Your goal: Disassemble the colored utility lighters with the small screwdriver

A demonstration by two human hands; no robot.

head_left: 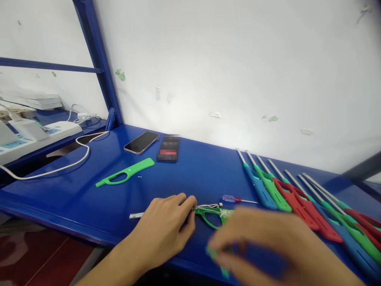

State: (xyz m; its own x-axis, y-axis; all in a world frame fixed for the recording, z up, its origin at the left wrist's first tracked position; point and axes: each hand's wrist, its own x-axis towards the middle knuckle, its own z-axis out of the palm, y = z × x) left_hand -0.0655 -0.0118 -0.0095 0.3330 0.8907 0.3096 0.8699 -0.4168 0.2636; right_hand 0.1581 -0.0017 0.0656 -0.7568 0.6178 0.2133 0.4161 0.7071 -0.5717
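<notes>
Hands at an opened long-necked lighter (226, 213), viewed from my remote station through the head camera. The left hand (166, 226) was clamped on the lighter near its neck, the metal tube (136, 216) projecting beyond the wrist side and white wires (208, 206) lying along the exposed green body. The right hand (268, 234), blurred, had thumb and fingers drawn together on what I took to be a small green piece (225, 272), held low beside the lighter. I judged the step in hand to be handling of loose parts at the open body; the next move called for a steady left grip, a fine pinch and care not to snag the wires. A green shell half (143, 165) lay apart, a tiny metal pin (139, 176) just beside it; a screwdriver (230, 198) rested behind the right hand, near a slanted row of blue, green and red lighters (263, 190). The blue tabletop (205, 167) also bore a smartphone (141, 142), a pixelated dark packet (168, 149) and a white cable (88, 151). Behind rose a scuffed white wall (238, 79); to the left I noted a blue metal frame (98, 59), a power strip (59, 131) and red floor tiles (50, 254).
</notes>
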